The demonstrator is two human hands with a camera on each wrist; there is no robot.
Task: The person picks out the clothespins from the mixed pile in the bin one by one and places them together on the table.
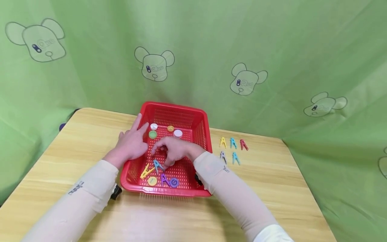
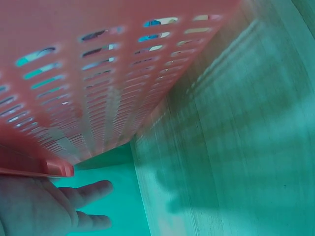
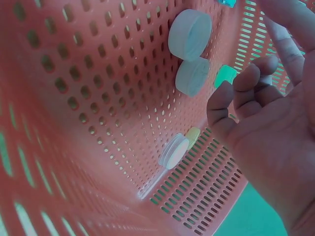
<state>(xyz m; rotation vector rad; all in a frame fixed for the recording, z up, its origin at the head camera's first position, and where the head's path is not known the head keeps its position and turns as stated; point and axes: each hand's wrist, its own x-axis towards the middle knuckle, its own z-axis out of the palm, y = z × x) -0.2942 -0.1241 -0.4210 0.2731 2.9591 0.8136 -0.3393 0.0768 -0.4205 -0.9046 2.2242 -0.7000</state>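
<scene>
A red plastic basket (image 1: 169,192) stands on the table. My left hand (image 1: 133,143) rests over its left rim, fingers spread; in the left wrist view the left hand (image 2: 39,206) shows beside the perforated wall. My right hand (image 1: 173,149) reaches down inside the basket, thumb and index finger apart. Close to their tips lies a blue clothespin (image 1: 157,164); whether they touch it I cannot tell. Beside it are a yellow clothespin (image 1: 146,172) and a purple clothespin (image 1: 165,180). The right wrist view shows the right hand's (image 3: 266,118) other fingers bent, with pale bottle caps (image 3: 191,35) below.
Bottle caps lie on the basket floor: green (image 1: 152,134), white (image 1: 154,126), orange (image 1: 170,128), yellow (image 1: 152,181) and purple (image 1: 174,182). Right of the basket, several clothespins, among them a red one (image 1: 243,145), lie in two rows on the wooden table (image 1: 272,181). A green curtain (image 1: 196,60) hangs behind.
</scene>
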